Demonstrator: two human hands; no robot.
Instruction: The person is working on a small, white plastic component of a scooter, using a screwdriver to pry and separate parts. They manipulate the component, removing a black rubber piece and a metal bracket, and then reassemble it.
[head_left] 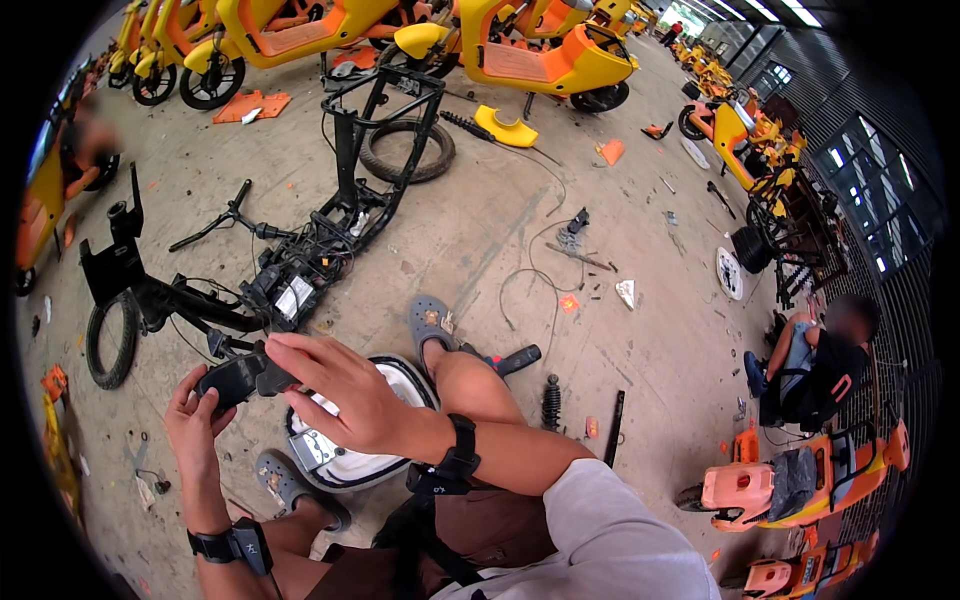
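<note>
My left hand (193, 430) grips a flat black part (228, 382) from below, thumb on its face. My right hand (340, 400) is closed on the darker right end of that part, fingers over its top. Beneath my hands, between my feet, lies an upturned white-lined seat (313, 466) with a metal plate. Just beyond it is a stripped black scooter frame (345, 155) with exposed wiring, and a second black metal assembly (118, 262) stands at the left. Right of my knee lie a power tool (515, 360) and a shock absorber (551, 403).
Yellow scooters (520, 60) line the back. Tyres (410, 151), cables (530, 275) and loose parts litter the concrete floor (470, 240). A co-worker (830, 365) sits at the right beside orange scooters (740, 490); another person (90, 145) is at the far left.
</note>
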